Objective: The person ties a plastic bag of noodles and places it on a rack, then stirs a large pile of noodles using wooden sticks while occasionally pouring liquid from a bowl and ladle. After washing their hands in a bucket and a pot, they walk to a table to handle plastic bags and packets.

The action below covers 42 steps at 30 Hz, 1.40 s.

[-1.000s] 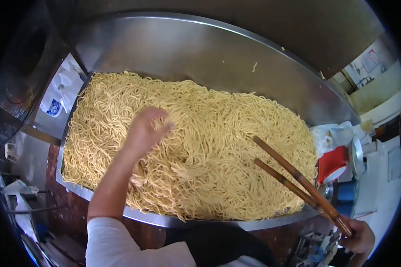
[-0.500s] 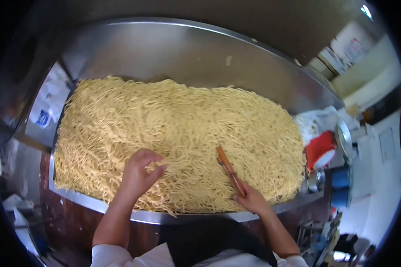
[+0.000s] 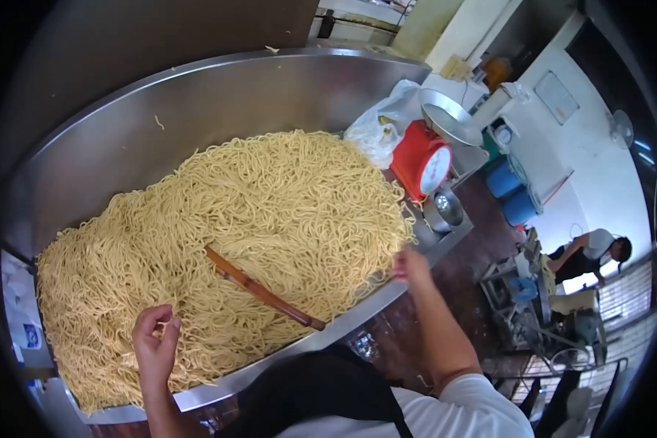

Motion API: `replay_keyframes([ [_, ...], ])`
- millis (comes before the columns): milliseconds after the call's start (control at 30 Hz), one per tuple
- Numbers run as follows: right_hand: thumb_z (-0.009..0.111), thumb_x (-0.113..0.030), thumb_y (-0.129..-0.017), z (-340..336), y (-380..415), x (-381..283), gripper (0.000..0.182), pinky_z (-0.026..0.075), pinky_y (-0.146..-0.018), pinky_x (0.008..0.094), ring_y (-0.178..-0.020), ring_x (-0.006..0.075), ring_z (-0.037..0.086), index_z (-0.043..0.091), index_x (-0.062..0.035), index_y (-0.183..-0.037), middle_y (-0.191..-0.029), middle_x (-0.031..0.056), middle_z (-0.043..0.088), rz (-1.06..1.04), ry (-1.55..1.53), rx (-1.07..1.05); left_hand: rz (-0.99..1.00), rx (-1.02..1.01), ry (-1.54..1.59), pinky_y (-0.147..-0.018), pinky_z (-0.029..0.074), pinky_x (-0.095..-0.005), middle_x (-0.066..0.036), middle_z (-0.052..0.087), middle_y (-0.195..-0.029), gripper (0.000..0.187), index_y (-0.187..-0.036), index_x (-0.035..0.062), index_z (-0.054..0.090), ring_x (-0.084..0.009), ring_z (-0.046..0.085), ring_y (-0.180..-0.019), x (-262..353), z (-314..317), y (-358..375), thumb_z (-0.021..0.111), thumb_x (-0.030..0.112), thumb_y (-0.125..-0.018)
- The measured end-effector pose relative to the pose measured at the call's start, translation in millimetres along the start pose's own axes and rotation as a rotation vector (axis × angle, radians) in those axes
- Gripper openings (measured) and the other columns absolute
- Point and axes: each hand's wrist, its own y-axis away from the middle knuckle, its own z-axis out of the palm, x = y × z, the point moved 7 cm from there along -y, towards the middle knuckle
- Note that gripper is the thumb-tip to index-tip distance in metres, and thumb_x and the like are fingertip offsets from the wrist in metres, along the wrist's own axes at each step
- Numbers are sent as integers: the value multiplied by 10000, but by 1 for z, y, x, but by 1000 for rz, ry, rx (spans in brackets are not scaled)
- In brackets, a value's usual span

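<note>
A wide heap of yellow noodles (image 3: 285,190) fills much of a metal-walled table. My left hand (image 3: 155,342) is over its near left part, with thumb and fingers curved and apart, holding nothing. My right hand (image 3: 412,266) is at the heap's right edge, by the table rim. Its fingers look curled together, and whatever may be in them is hidden. Between my hands, a brown wooden stick (image 3: 266,293) lies across the noodles, touched by neither hand.
Beyond the heap's right end stand a red dial scale (image 3: 414,162) with a metal pan (image 3: 449,117), a white plastic bag (image 3: 378,125) and a metal bowl (image 3: 444,210). Blue buckets (image 3: 517,191) stand farther off. Another person (image 3: 591,255) bends over equipment at right.
My right hand has let go of the wooden stick and moved right to the heap's edge. The view has turned to the right. My left hand stays empty.
</note>
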Motion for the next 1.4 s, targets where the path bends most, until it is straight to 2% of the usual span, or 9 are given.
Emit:
replay_keyframes([
  [133, 458, -558, -978, -118, -85, 30, 473, 346, -354, 330, -450, 183, 551, 570, -115, -855, -581, -1, 496, 192, -545, 232, -92, 21, -32, -750, 478, -316, -84, 646, -954, 225, -1028, 14, 673, -190, 611, -866, 28, 33, 14, 722, 101, -827],
  [300, 447, -620, -949, -241, -166, 47, 525, 304, -368, 319, -447, 167, 507, 549, -119, -829, -583, -5, 468, 206, -433, 412, -205, 17, -116, -760, 484, -313, -87, 654, -955, 214, -1019, 12, 678, -187, 610, -870, 59, 85, 41, 727, 106, -833],
  [500, 461, -382, -929, -223, -226, 33, 310, 343, -429, 297, -493, 154, 541, 547, -114, -800, -581, -2, 495, 415, 129, 92, -143, -91, -195, -755, 505, -335, -126, 665, -943, 239, -1032, 2, 679, -233, 635, -850, 116, 152, 41, 731, 88, -815],
  [733, 478, -368, -929, -229, -232, 56, 340, 391, -413, 306, -507, 183, 581, 599, -98, -762, -601, 51, 580, 271, 120, 25, -114, -129, -157, -782, 516, -334, -128, 676, -931, 267, -1055, 3, 689, -240, 650, -863, 130, 192, 42, 740, 92, -808],
  [933, 512, -299, -905, -165, -136, -33, 372, 402, -397, 324, -434, 186, 548, 617, -7, -698, -587, 114, 605, -42, 352, -206, -359, -369, 283, -796, 540, -313, -95, 679, -988, 411, -1244, 8, 610, -168, 655, -871, 129, 270, 37, 727, 197, -898],
  [1100, 548, -252, -886, -51, -47, -88, 313, 405, -412, 306, -438, 166, 544, 630, -3, -715, -565, 85, 587, -212, 502, -576, -395, -504, 572, -934, 519, -367, -234, 469, -1416, 877, -1564, 60, 122, -239, 605, -1140, 154, 305, 28, 703, 236, -930],
  [1233, 586, -286, -909, 59, 28, -112, 359, 472, -479, 317, -490, 183, 582, 669, 17, -734, -579, 79, 596, -321, 588, -801, -468, -315, 707, -964, 498, -364, -222, 411, -1456, 977, -1564, 45, 33, -239, 573, -1188, 132, 277, 26, 735, 170, -897],
  [1300, 575, -365, -957, 107, 64, -116, 423, 477, -504, 314, -528, 167, 596, 666, 32, -842, -625, 88, 618, -364, 601, -880, -209, 3, 841, -954, 500, -373, -212, 460, -1390, 950, -1523, 6, 154, -267, 569, -1185, 115, 239, 27, 777, 195, -831],
  [1400, 629, -442, -948, 165, 130, -131, 453, 493, -553, 312, -604, 154, 621, 630, 6, -881, -710, 72, 649, -545, 518, -919, -290, 157, 854, -909, 515, -346, -139, 536, -1270, 814, -1505, 40, 229, -237, 589, -1118, 71, 177, 39, 630, 22, -796],
])
